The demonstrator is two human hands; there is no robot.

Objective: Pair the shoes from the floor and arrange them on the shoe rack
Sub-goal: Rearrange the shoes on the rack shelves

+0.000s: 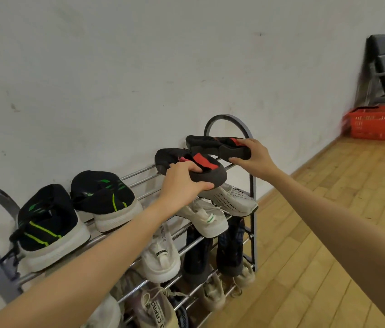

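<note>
- The left hand (182,183) has its fingers closed round the heel of a black-and-red shoe (186,164), held over the right end of the shoe rack's (248,133) top shelf.
- The right hand (254,159) grips the matching shoe (217,145) by its heel, just beyond the first.
- A black-and-green pair (78,209) sits at the shelf's left end.
- A red basket (378,124) stands far right by the wall.

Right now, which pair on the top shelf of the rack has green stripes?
The black sneakers with white soles at the left end of the top shelf. The black shoes in the hands, left and right, have red patches instead.
</note>
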